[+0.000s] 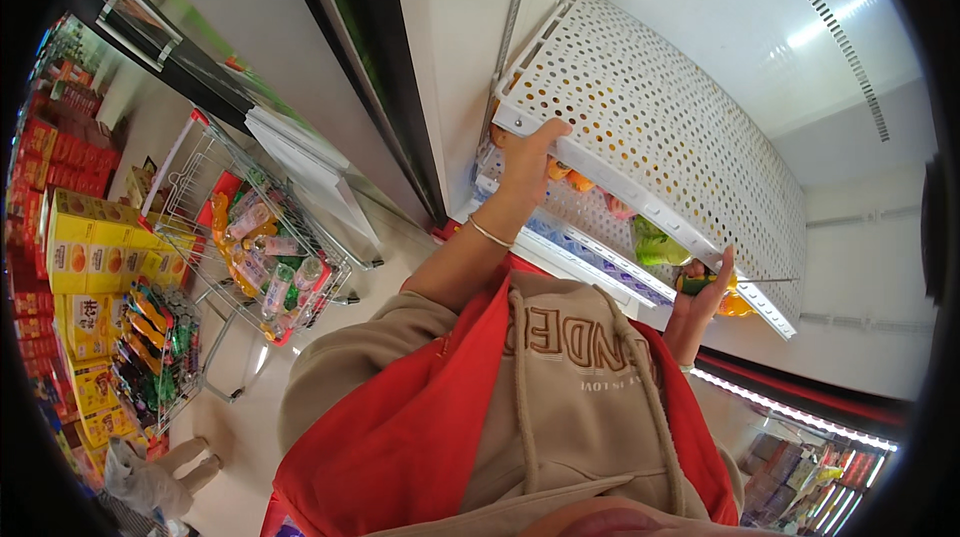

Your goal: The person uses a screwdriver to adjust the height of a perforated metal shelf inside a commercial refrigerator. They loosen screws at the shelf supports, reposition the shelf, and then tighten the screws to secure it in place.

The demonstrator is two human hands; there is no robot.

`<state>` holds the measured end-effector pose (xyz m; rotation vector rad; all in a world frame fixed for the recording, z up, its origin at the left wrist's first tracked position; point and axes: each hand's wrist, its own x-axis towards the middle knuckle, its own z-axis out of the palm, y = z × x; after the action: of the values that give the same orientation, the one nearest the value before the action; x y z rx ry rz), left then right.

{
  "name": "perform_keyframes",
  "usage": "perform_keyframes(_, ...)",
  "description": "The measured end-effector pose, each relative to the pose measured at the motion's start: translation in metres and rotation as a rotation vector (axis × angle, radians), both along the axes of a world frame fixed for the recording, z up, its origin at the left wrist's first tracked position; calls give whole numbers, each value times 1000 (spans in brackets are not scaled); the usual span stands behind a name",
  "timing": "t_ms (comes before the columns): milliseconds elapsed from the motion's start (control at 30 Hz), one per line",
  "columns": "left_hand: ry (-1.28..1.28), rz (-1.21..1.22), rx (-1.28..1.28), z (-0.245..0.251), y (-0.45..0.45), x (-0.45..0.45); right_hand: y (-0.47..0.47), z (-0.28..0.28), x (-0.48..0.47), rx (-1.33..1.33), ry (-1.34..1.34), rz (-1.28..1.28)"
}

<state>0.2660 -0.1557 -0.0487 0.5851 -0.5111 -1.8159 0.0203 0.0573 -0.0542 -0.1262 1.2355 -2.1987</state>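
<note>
My left hand grips the front edge of a white perforated metal shelf in an upright cooler. Its fingers lie over the rim near the shelf's left end, and a pale bangle is on the wrist. At the right end, my right hand has its thumb up against the same front edge. A dark green, bottle-like item sits between its fingers and palm, partly hidden. Below the shelf stand bottles with orange caps and a light green bottle. The upper face of the shelf carries no goods.
Lower down, another shelf holds clear bottles. Left of me is the cooler's door. A wire shopping cart full of bottles stands on the floor, beside stacked yellow cartons. At the lower left is a plastic-covered bundle.
</note>
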Motion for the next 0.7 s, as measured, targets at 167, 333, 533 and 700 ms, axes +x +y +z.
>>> perform_keyframes(167, 54, -78, -30, -3, 0, 3, -5, -1, 1, 30, -6, -53)
perform_keyframes(333, 41, -95, -131, -18, -5, 0, -9, -6, 2, 48, 25, -113)
perform_keyframes(533, -83, -209, -366, -60, -14, 27, -8, 1, 0, 82, 21, -34)
perform_keyframes(700, 102, -257, -378, -69, -36, 56, -5, -6, 26, 94, 93, -116)
